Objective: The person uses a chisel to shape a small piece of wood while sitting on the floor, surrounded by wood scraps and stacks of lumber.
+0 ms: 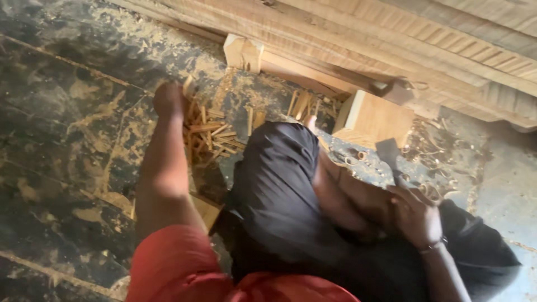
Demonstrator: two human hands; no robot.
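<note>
A heap of short wooden sticks (210, 134) lies on the dark, sawdust-streaked floor (67, 112), and the left hand (169, 100) reaches down to its left edge with the fingers curled shut around one small stick (189, 85) that pokes up above the knuckles. The right hand (417, 215) rests low at the right, closed round the handle of a flat-bladed tool (389, 154) that looks like a chisel, though blur makes its shape uncertain; the blade points up and away from the body. Between the two hands the person's bent knee in black trousers (279, 190) rises and hides the near part of the heap and some of the floor. Beyond the sticks, long pale planks (391, 39) run slantwise across the top of the view. A small pale block (243, 53) sits against their near edge, and a larger square block (376, 118) lies further right, just past the knee. Curled wood shavings (430, 145) are scattered on the floor near the tool's blade. A red sleeve (173, 265) covers the upper left arm at the bottom edge. No packages or labels can be made out.
</note>
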